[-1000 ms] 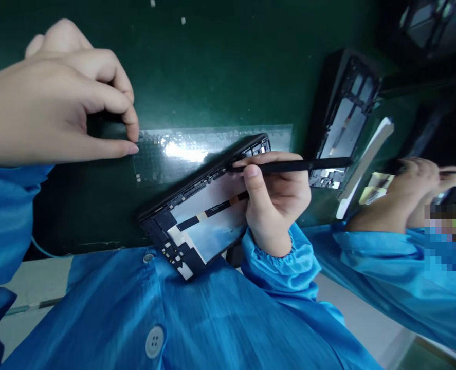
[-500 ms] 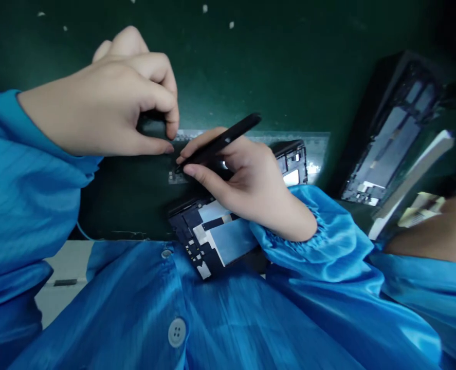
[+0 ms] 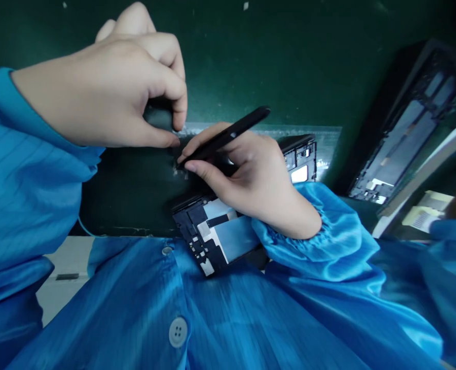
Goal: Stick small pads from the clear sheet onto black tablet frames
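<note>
My right hand (image 3: 254, 180) grips a black pen-like tool (image 3: 235, 131), its tip pointing down and left at tiny pale bits on a clear strip (image 3: 328, 139). My left hand (image 3: 123, 92) is just left of the tip, thumb and index finger bent toward each other at the strip's edge; whatever is between the fingertips is too small to make out. Under my right hand and wrist lies an opened device frame (image 3: 235, 239) with blue-grey panels and small pale parts, partly hidden by the hand and sleeve.
A black holder with similar device frames (image 3: 397, 144) stands at the right on the green table (image 3: 308, 61). Beside it are a long pale strip (image 3: 420, 180) and yellowish labels (image 3: 428, 210). Another person's blue sleeve (image 3: 451, 246) shows at the right edge.
The view has shifted slightly. Both hands keep nearly the same poses, the tool still in my right hand. The other person's arm at the right has drawn back toward the edge.
</note>
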Action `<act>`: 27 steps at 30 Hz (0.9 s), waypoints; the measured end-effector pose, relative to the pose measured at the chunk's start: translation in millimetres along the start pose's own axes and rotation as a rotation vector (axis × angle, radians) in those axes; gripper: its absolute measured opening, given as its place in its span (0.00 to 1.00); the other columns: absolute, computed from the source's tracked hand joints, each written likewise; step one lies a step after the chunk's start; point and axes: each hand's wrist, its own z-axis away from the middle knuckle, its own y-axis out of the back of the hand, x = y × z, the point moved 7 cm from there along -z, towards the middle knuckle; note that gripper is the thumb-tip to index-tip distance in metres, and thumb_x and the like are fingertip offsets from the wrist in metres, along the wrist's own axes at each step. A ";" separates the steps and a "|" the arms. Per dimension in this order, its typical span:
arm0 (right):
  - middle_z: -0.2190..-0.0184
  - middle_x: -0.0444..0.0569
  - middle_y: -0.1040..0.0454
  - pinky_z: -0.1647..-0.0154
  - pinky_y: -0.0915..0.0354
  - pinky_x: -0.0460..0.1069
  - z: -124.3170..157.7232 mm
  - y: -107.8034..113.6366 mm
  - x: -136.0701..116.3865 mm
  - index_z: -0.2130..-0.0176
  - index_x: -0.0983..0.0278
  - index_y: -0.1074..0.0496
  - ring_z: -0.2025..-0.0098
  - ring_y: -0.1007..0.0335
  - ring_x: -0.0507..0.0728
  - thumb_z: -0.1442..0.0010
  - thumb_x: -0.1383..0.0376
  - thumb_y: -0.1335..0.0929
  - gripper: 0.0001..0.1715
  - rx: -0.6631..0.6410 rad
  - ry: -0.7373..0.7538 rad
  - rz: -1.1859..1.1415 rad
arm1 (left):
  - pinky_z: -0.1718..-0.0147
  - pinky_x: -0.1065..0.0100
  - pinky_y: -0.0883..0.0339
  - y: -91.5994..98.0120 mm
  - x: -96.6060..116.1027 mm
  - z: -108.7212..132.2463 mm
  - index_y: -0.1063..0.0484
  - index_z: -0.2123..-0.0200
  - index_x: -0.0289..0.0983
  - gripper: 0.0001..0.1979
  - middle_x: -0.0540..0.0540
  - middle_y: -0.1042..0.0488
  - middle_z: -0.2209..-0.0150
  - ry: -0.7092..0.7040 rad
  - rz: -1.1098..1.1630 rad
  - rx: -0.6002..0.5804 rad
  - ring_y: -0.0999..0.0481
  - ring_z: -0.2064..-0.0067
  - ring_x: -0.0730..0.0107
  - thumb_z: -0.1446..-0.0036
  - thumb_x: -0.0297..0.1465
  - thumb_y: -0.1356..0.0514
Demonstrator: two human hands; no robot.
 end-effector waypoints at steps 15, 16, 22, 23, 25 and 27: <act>0.61 0.43 0.18 0.57 0.20 0.50 110.0 69.7 40.9 0.52 0.55 0.21 0.61 0.17 0.54 0.30 0.60 0.23 0.07 0.909 -0.037 -0.033 | 0.41 0.51 0.36 -0.9 -17.9 0.6 0.17 0.63 0.43 0.36 0.50 0.25 0.56 -0.043 0.042 0.108 0.31 0.59 0.73 0.35 0.67 0.48; 0.60 0.43 0.18 0.56 0.19 0.50 108.0 66.9 39.3 0.52 0.55 0.22 0.60 0.17 0.54 0.29 0.59 0.24 0.07 0.898 -0.033 -0.005 | 0.44 0.53 0.36 -0.7 -18.3 0.2 0.17 0.62 0.43 0.35 0.51 0.25 0.56 -0.074 0.044 0.104 0.31 0.60 0.75 0.35 0.66 0.47; 0.59 0.43 0.21 0.57 0.19 0.50 105.9 65.1 37.1 0.51 0.55 0.24 0.60 0.18 0.54 0.26 0.61 0.26 0.05 0.859 -0.017 0.089 | 0.55 0.59 0.37 -3.0 -27.0 -2.6 0.16 0.60 0.43 0.26 0.51 0.23 0.58 -0.227 0.047 0.114 0.29 0.64 0.80 0.33 0.57 0.42; 0.59 0.44 0.21 0.57 0.20 0.51 107.6 66.9 36.3 0.51 0.55 0.23 0.60 0.18 0.54 0.26 0.61 0.26 0.05 0.851 -0.020 0.112 | 0.55 0.59 0.37 -3.1 -27.8 -2.5 0.15 0.60 0.43 0.25 0.51 0.23 0.59 -0.237 0.049 0.122 0.29 0.65 0.80 0.33 0.55 0.42; 0.59 0.45 0.20 0.57 0.20 0.52 108.8 70.9 31.3 0.52 0.55 0.22 0.61 0.19 0.55 0.27 0.61 0.25 0.05 0.804 -0.046 0.186 | 0.52 0.58 0.35 -3.2 -27.3 -1.8 0.15 0.60 0.43 0.23 0.52 0.22 0.60 -0.238 0.046 0.132 0.30 0.65 0.81 0.33 0.54 0.42; 0.59 0.46 0.19 0.55 0.19 0.55 104.0 74.1 21.1 0.52 0.55 0.21 0.60 0.18 0.57 0.28 0.62 0.25 0.05 0.721 -0.083 0.254 | 0.47 0.57 0.34 -1.8 -23.9 -0.1 0.16 0.60 0.43 0.24 0.52 0.23 0.59 -0.208 0.043 0.143 0.31 0.64 0.80 0.32 0.55 0.42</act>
